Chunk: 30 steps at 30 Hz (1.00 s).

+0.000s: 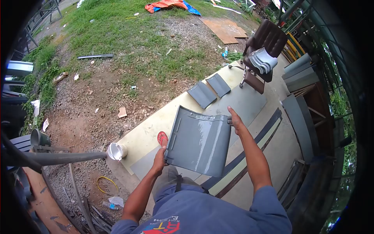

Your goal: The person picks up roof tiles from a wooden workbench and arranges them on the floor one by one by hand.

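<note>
Shirt (pixel 206 212) sits nearest; left hand (pixel 158 160) grips one edge of tile (pixel 200 142), right hand (pixel 235 121), thumb raised, holds the opposite edge.

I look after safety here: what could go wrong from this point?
The grey tile is held only near opposite edges by the left hand and right hand, so it might slip and land on the red sandal nearby. The curved pieces stacked on the brown chair could slide off if it is bumped.
</note>
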### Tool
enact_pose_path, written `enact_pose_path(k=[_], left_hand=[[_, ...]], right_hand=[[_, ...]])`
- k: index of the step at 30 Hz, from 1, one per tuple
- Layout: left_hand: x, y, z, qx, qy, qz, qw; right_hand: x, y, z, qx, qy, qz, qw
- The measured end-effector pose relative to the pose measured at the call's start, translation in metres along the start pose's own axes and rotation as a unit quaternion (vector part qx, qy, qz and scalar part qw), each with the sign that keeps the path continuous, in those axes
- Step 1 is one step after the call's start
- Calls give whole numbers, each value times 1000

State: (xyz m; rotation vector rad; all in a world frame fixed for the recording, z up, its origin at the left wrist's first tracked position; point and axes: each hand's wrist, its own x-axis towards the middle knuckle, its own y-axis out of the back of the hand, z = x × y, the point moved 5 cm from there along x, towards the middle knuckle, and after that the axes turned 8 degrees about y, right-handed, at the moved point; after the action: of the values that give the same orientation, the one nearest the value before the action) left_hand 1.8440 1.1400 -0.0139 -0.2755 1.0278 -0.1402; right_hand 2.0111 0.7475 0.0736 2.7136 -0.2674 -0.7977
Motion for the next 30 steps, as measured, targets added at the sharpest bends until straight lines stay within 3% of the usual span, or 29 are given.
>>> enact_pose_path(k=[5,9,15,17,23,25,30], left_hand=[[133,27,55,-88,-68,48,993],[190,34,84,-174,-7,80,982],[295,41,103,-219,-9,131,967],[339,43,89,-245,1,177,953],[493,26,19,-332,16,241,912],[553,16,-10,-374,23,261,890],[687,-2,-81,-434,61,314,842]], right_hand=[[169,-74,-44,-39,10,-39,998],[273,-130,-69,-50,45,-88,994],[429,-191,-33,-62,7,-186,981],[479,-215,-7,-78,-21,-242,967],[624,-285,92,-120,14,-293,948],[669,-309,124,-146,16,-360,921],[762,-353,205,-240,49,-395,886]])
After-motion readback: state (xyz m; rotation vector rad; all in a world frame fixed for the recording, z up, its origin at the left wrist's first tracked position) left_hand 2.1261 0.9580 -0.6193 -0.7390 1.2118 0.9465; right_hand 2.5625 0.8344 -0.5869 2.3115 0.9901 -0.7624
